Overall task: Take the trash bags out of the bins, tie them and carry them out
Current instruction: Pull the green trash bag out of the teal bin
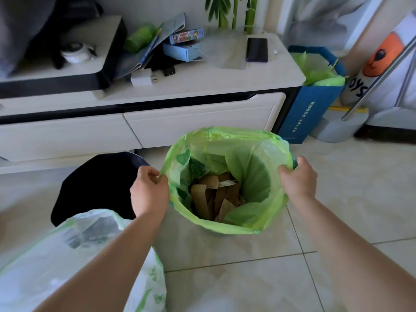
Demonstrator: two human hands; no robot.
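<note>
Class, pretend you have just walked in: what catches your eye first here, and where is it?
A green trash bag sits centre frame, gripped at its rim by the left hand and right hand, with cardboard scraps inside. A black bin stands just left of it.

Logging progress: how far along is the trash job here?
Done: black bin looks bagless; a pale bag sits by the left arm. In hand: left hand and right hand grip the rim of the green bag, untied. Left: tying, carrying out.

white bag [45, 255]: cut off bottom-left | blue box [315, 104] print: unreadable
</note>
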